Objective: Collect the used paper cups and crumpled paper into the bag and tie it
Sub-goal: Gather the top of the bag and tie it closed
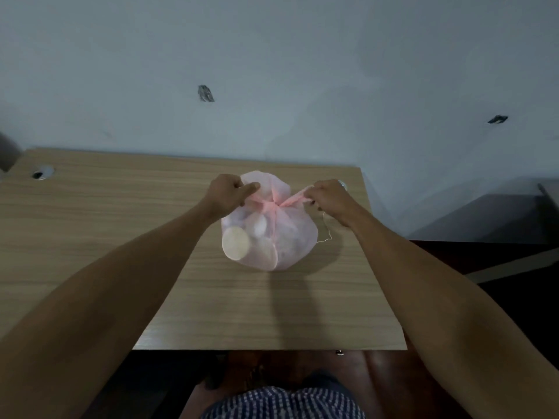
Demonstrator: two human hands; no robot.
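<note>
Bag (290, 237): thin, translucent pink plastic film, matt, creased at the knot. Cups (236, 243) inside: matt off-white paper. Table (121, 213): smooth wood-grain laminate, low sheen. Wall (302, 71): matt paint

Bag (284, 240) contents blurred, indistinct

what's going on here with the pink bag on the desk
A person is tying a pink bag shut on a wooden desk. The left hand and right hand each grip one twisted end, with a knot crossed between them. Paper cups show through the thin plastic, so the collecting looks finished.
</note>
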